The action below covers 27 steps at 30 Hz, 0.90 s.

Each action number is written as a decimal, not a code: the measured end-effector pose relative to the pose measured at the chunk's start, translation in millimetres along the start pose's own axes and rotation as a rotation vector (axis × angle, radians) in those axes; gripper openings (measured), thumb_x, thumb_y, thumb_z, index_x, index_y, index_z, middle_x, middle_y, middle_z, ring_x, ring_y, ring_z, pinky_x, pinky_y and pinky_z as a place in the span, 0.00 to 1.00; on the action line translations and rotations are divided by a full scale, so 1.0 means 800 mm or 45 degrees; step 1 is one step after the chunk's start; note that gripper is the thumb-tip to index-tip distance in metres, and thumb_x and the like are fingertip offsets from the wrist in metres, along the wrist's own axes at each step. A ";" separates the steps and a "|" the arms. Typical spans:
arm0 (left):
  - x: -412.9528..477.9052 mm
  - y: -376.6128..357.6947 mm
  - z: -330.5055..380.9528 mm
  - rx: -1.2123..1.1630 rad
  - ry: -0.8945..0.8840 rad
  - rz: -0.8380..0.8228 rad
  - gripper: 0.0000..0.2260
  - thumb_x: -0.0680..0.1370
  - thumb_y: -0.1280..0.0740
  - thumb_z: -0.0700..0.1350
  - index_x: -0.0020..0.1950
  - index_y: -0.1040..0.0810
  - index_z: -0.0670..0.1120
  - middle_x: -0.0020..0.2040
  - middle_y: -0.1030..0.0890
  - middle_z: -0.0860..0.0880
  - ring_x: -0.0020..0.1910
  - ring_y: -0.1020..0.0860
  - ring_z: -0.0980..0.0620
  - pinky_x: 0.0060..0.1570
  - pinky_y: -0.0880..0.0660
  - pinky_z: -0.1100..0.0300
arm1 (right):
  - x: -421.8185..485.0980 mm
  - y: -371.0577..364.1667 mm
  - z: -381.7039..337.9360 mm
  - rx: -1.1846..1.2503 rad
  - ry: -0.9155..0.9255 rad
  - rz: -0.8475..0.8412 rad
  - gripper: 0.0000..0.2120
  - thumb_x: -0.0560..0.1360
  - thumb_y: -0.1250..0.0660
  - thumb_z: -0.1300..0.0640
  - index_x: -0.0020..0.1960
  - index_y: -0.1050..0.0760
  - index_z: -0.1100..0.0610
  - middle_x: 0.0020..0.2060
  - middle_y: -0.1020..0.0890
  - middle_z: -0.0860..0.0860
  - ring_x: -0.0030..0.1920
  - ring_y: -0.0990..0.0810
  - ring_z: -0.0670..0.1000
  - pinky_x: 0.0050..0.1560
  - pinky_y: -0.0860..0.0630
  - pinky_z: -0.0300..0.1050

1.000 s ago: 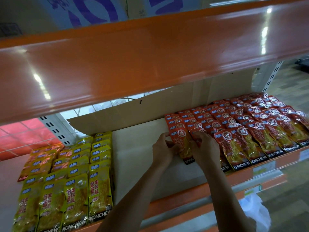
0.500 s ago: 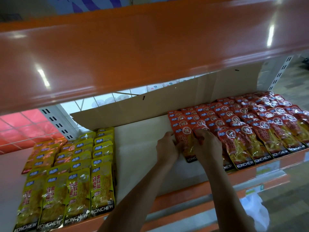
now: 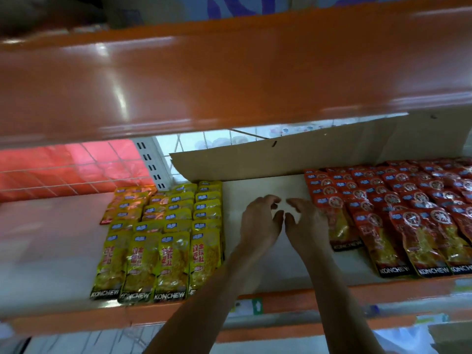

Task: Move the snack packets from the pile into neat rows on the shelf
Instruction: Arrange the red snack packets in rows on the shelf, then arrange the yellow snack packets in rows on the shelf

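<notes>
Lifted off the red packets (image 3: pixel 337 221) since half a second ago. Now over bare shelf (image 3: pixel 255 185) with left hand (image 3: pixel 260 223) and right hand (image 3: pixel 305 223) empty, fingers loosely curled. Red rows just right of right hand, long axes front-to-back; yellow packets (image 3: pixel 166 238) left of left hand. Pile unseen.

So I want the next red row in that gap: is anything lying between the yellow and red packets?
Nothing visible. The bare strip of shelf between the yellow packets and the red packets is free; only the left hand and right hand hover over it, both empty.
</notes>
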<state>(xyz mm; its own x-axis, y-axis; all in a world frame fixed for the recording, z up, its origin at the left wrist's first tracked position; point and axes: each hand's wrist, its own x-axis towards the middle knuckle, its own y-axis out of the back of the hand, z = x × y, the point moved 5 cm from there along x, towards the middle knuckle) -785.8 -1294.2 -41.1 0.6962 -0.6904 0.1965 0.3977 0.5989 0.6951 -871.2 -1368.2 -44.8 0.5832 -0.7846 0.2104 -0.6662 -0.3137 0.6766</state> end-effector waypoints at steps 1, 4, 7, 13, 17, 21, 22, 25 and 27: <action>-0.004 0.013 -0.010 0.002 -0.007 0.027 0.13 0.77 0.33 0.43 0.61 0.22 0.46 0.54 0.19 0.48 0.54 0.21 0.52 0.55 0.25 0.56 | -0.004 -0.010 -0.013 0.006 0.015 -0.017 0.18 0.75 0.34 0.65 0.64 0.25 0.58 0.61 0.21 0.53 0.62 0.25 0.53 0.63 0.28 0.48; -0.019 0.059 -0.045 0.031 -0.021 0.121 0.11 0.77 0.32 0.42 0.59 0.21 0.44 0.52 0.18 0.46 0.53 0.21 0.48 0.53 0.25 0.55 | -0.017 -0.045 -0.057 0.009 0.074 -0.075 0.18 0.75 0.34 0.64 0.64 0.24 0.57 0.62 0.22 0.52 0.62 0.25 0.54 0.63 0.29 0.47; -0.043 0.114 -0.084 0.103 -0.009 0.235 0.11 0.76 0.33 0.42 0.57 0.20 0.42 0.51 0.18 0.43 0.51 0.21 0.44 0.50 0.25 0.54 | -0.039 -0.088 -0.108 0.021 0.142 -0.147 0.18 0.74 0.34 0.64 0.63 0.23 0.57 0.61 0.21 0.53 0.61 0.25 0.56 0.61 0.31 0.46; -0.105 0.234 -0.185 0.291 0.100 0.351 0.14 0.72 0.37 0.46 0.54 0.19 0.46 0.48 0.18 0.43 0.50 0.22 0.40 0.46 0.26 0.52 | -0.113 -0.184 -0.225 -0.009 0.291 -0.345 0.21 0.72 0.35 0.64 0.64 0.24 0.55 0.61 0.21 0.55 0.61 0.24 0.58 0.59 0.30 0.47; -0.155 0.309 -0.256 0.366 0.138 0.437 0.17 0.72 0.42 0.51 0.52 0.18 0.46 0.46 0.17 0.43 0.46 0.21 0.40 0.44 0.24 0.53 | -0.169 -0.250 -0.293 0.033 0.351 -0.393 0.19 0.72 0.35 0.63 0.63 0.23 0.55 0.59 0.20 0.55 0.61 0.24 0.58 0.59 0.30 0.47; -0.211 0.378 -0.322 0.415 0.228 0.505 0.18 0.74 0.40 0.52 0.56 0.18 0.44 0.51 0.16 0.44 0.51 0.21 0.40 0.50 0.24 0.53 | -0.227 -0.316 -0.354 0.007 0.427 -0.526 0.19 0.75 0.35 0.63 0.65 0.26 0.58 0.63 0.23 0.55 0.64 0.27 0.57 0.63 0.36 0.44; -0.223 0.393 -0.337 0.418 0.259 0.501 0.17 0.76 0.38 0.50 0.58 0.19 0.44 0.54 0.17 0.44 0.53 0.22 0.40 0.53 0.25 0.53 | -0.240 -0.329 -0.368 0.011 0.432 -0.548 0.19 0.74 0.35 0.63 0.65 0.26 0.57 0.64 0.23 0.54 0.64 0.27 0.56 0.64 0.36 0.43; -0.252 0.434 -0.381 0.425 0.345 0.545 0.16 0.77 0.33 0.48 0.63 0.21 0.44 0.58 0.19 0.44 0.58 0.23 0.41 0.58 0.28 0.53 | -0.268 -0.364 -0.406 0.034 0.445 -0.588 0.19 0.74 0.33 0.60 0.66 0.26 0.56 0.64 0.23 0.52 0.64 0.27 0.55 0.66 0.35 0.44; -0.264 0.458 -0.407 0.425 0.379 0.602 0.17 0.76 0.33 0.48 0.63 0.22 0.43 0.57 0.18 0.43 0.57 0.23 0.40 0.58 0.28 0.52 | -0.281 -0.385 -0.432 0.037 0.488 -0.622 0.20 0.75 0.33 0.60 0.66 0.27 0.55 0.65 0.24 0.51 0.66 0.28 0.54 0.68 0.36 0.44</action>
<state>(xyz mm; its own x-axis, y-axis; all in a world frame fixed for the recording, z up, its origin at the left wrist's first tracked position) -592.7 -796.6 -52.6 0.9054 -0.2125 0.3676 -0.1662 0.6192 0.7674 -636.9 -910.2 -56.5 0.9457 -0.3007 0.1233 -0.2895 -0.6066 0.7405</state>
